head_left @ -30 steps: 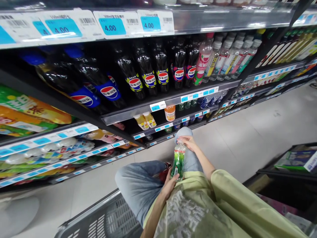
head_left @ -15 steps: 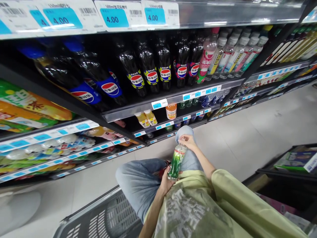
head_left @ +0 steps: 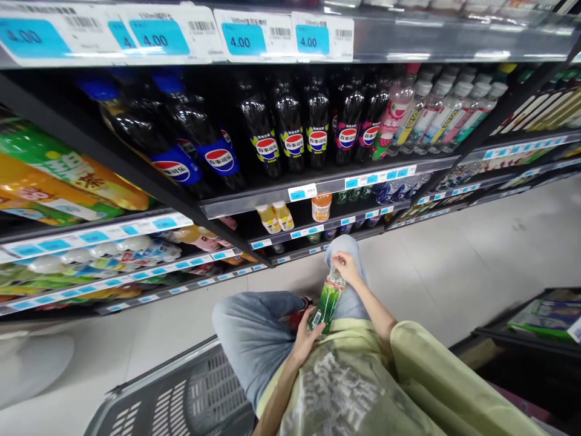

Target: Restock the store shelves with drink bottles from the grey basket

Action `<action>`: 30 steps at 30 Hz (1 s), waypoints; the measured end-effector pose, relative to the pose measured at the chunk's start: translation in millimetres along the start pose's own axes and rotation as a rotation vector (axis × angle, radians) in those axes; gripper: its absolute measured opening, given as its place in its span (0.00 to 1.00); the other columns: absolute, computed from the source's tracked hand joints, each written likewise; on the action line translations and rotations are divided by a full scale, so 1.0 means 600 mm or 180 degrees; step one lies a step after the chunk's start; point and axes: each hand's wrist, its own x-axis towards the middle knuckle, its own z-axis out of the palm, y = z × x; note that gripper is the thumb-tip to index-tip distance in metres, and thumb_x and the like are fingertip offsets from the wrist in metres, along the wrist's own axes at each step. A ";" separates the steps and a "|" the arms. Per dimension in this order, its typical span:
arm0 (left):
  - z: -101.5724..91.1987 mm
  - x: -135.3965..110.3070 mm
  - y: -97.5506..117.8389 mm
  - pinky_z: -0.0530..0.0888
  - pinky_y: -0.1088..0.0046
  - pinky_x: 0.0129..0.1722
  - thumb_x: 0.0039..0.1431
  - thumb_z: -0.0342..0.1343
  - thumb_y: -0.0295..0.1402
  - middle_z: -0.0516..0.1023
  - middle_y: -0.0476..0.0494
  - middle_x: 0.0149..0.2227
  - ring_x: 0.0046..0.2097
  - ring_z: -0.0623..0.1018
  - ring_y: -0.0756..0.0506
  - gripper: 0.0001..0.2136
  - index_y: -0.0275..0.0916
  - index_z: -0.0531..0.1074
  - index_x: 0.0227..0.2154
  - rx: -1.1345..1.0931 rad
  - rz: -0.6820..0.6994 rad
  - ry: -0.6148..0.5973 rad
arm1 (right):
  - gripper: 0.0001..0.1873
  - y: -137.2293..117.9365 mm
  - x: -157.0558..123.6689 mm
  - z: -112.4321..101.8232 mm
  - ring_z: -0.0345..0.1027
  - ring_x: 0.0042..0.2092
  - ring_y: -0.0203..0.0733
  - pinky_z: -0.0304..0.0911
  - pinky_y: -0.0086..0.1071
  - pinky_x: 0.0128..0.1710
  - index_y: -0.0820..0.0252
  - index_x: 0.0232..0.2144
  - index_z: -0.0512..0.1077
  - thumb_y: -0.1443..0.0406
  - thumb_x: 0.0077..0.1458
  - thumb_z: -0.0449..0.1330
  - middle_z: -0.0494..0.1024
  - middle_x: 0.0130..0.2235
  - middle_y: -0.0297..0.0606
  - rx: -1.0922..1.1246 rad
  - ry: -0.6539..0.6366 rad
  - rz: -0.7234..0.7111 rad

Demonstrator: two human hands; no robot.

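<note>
Tilted in front of my shirt is a clear plastic bottle [head_left: 327, 301] with a green label and a red band near its shoulder. My left hand [head_left: 310, 332] is wrapped around the lower part of it. Up at the neck, the fingers of my right hand [head_left: 345, 265] are closed over the bottle's top. The cap is hidden by those fingers. My bent knees in blue jeans [head_left: 258, 333] are on either side of the bottle.
Cola bottles [head_left: 318, 130] line the shelf ahead, with a price-tag rail [head_left: 303, 192] under them. A grey shopping basket [head_left: 181, 393] stands on the floor at lower left. A dark display stand [head_left: 512, 345] with boxes is at right.
The view has shifted a little, so the shelves appear farther right and lower. The bottle has turned in my left hand, showing more of its label. Both hands keep their hold.
</note>
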 end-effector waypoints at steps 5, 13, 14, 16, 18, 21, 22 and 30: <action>-0.002 -0.018 0.030 0.72 0.45 0.70 0.32 0.85 0.45 0.82 0.33 0.57 0.63 0.80 0.28 0.43 0.39 0.77 0.55 0.0451 0.0534 0.0086 | 0.21 -0.012 -0.001 0.023 0.64 0.26 0.41 0.62 0.33 0.30 0.55 0.24 0.74 0.45 0.49 0.66 0.72 0.21 0.32 0.0107 0.0200 0.0065; 0.016 -0.075 0.088 0.80 0.74 0.25 0.52 0.79 0.47 0.83 0.39 0.48 0.48 0.87 0.33 0.35 0.47 0.72 0.60 -0.1196 0.0234 -0.0499 | 0.26 -0.136 -0.007 0.048 0.77 0.34 0.47 0.72 0.35 0.36 0.57 0.36 0.81 0.41 0.55 0.70 0.82 0.30 0.38 0.1485 -0.0086 0.0201; 0.021 -0.077 0.096 0.80 0.75 0.25 0.52 0.78 0.47 0.83 0.39 0.48 0.48 0.87 0.33 0.35 0.48 0.72 0.60 -0.1344 0.0279 -0.0564 | 0.29 -0.153 -0.014 0.053 0.78 0.35 0.48 0.73 0.36 0.36 0.58 0.41 0.82 0.39 0.54 0.71 0.84 0.32 0.39 0.1739 -0.0314 0.0292; 0.033 -0.077 0.111 0.79 0.74 0.24 0.52 0.78 0.49 0.84 0.38 0.48 0.48 0.87 0.33 0.36 0.48 0.73 0.62 -0.1603 0.0300 -0.0690 | 0.35 -0.179 -0.031 0.066 0.81 0.38 0.52 0.77 0.40 0.37 0.59 0.46 0.82 0.36 0.53 0.72 0.86 0.37 0.44 0.2176 -0.0788 0.0445; 0.046 -0.074 0.122 0.78 0.74 0.24 0.51 0.78 0.51 0.84 0.35 0.49 0.47 0.87 0.32 0.41 0.47 0.72 0.66 -0.1820 0.0277 -0.0785 | 0.38 -0.194 -0.051 0.084 0.83 0.40 0.54 0.80 0.43 0.37 0.58 0.50 0.80 0.36 0.52 0.72 0.87 0.42 0.46 0.2601 -0.1075 0.0549; 0.061 -0.076 0.129 0.80 0.72 0.27 0.49 0.78 0.53 0.85 0.33 0.51 0.48 0.87 0.31 0.46 0.46 0.71 0.69 -0.1862 0.0252 -0.0753 | 0.38 -0.203 -0.075 0.110 0.82 0.35 0.51 0.80 0.42 0.30 0.55 0.56 0.76 0.41 0.52 0.74 0.87 0.45 0.42 0.3098 -0.1047 0.0641; 0.064 -0.079 0.130 0.82 0.69 0.30 0.49 0.79 0.54 0.85 0.33 0.52 0.50 0.87 0.30 0.46 0.46 0.71 0.69 -0.1789 0.0251 -0.0652 | 0.37 -0.205 -0.079 0.117 0.81 0.33 0.48 0.79 0.40 0.28 0.55 0.57 0.75 0.43 0.52 0.75 0.86 0.44 0.40 0.3175 -0.0971 0.0648; 0.069 -0.094 0.196 0.79 0.56 0.62 0.52 0.75 0.55 0.85 0.34 0.55 0.59 0.83 0.31 0.34 0.38 0.79 0.56 0.0191 0.0961 0.0560 | 0.34 -0.240 -0.087 0.137 0.77 0.24 0.43 0.72 0.32 0.19 0.56 0.53 0.73 0.49 0.51 0.78 0.86 0.38 0.37 0.2824 -0.0524 0.0555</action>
